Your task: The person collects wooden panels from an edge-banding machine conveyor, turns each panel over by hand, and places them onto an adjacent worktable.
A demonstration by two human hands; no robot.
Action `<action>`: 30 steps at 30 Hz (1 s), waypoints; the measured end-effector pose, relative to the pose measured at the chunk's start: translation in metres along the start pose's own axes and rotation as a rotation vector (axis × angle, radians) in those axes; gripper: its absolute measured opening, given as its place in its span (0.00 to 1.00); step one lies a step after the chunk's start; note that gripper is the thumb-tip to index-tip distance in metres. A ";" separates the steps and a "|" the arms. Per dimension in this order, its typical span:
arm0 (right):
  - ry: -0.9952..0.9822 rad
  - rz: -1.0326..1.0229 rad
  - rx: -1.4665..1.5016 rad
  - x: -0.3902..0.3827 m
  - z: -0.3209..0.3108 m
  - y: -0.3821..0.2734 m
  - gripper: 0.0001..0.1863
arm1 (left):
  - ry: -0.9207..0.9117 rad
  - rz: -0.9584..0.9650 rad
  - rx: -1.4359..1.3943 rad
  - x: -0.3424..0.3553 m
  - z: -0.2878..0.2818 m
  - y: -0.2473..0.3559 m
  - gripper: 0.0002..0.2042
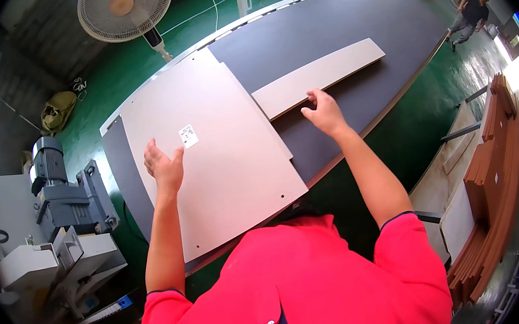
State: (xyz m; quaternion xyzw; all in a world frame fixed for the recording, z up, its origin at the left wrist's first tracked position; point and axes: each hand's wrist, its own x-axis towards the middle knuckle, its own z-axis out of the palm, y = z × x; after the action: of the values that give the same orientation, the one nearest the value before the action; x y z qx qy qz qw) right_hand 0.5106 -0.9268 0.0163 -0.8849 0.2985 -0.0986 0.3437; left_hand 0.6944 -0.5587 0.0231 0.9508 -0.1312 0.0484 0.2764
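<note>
A large pale grey panel [221, 159] with a small white label [188, 135] lies on a dark grey conveyor table [321, 29], stacked on another panel of the same colour. My left hand [162, 166] rests flat on its left part, fingers apart. A long narrow pale board [320, 74] lies to the right on the belt. My right hand [324, 111] touches the near edge of that narrow board with bent fingers, holding nothing.
A standing fan [126, 10] is behind the table on the green floor. A grey machine with a motor [60, 195] stands at the left. Stacks of brown boards [496, 188] lean at the right. Another person [470, 13] walks at the far right.
</note>
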 end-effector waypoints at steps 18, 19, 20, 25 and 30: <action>-0.692 -0.690 -0.824 0.178 -0.076 0.045 0.61 | -0.329 -0.179 -0.660 -0.040 0.058 0.162 0.26; -0.695 -0.714 -0.828 0.177 -0.077 0.042 0.61 | -0.287 -0.232 -0.680 -0.049 0.052 0.152 0.25; -0.685 -0.731 -0.789 0.177 -0.079 0.044 0.61 | -0.266 -0.241 -0.684 -0.057 0.045 0.145 0.25; -0.621 -0.674 -0.716 0.171 -0.094 0.066 0.60 | -0.136 -0.408 -0.788 -0.093 0.034 0.133 0.21; -0.598 -0.631 -0.664 0.161 -0.092 0.066 0.60 | -0.255 -0.305 -0.794 -0.106 0.059 0.164 0.19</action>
State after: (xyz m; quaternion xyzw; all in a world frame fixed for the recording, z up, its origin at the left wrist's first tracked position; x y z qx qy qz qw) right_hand 0.5746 -1.1114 0.0357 -0.9819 -0.0773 0.1587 0.0694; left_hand 0.5483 -0.6996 0.0401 0.7779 -0.0307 -0.1647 0.6056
